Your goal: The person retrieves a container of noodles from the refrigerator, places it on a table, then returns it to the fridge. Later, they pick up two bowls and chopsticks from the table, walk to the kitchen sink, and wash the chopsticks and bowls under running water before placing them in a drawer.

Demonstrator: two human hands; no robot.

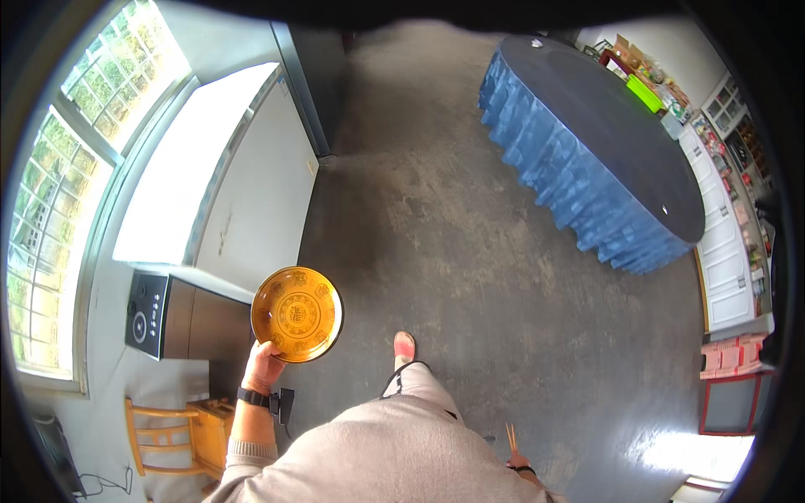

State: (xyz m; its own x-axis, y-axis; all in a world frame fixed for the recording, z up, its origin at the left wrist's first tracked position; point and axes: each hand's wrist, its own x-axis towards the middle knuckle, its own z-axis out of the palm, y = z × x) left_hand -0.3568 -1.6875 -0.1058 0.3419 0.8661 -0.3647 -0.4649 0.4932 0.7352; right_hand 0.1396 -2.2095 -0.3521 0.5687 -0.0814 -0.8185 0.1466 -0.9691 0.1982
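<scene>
My left hand (263,364) grips the lower left rim of a round amber-yellow plate (297,314) with dark printed patterns, its inner face turned up to the camera. A black strap with a small device is on that wrist. Low in the view, beside my body, my right hand (516,460) holds a pair of thin wooden chopsticks (511,436); part of this hand is hidden by its small size and the angle. The plate and the chopsticks are well apart.
A large white chest freezer (258,176) stands left, near a barred window (56,232). Below it are a dark appliance (182,314) and a wooden chair (163,413). An oval table (604,132) with a blue skirt stands right, before white cabinets (723,251).
</scene>
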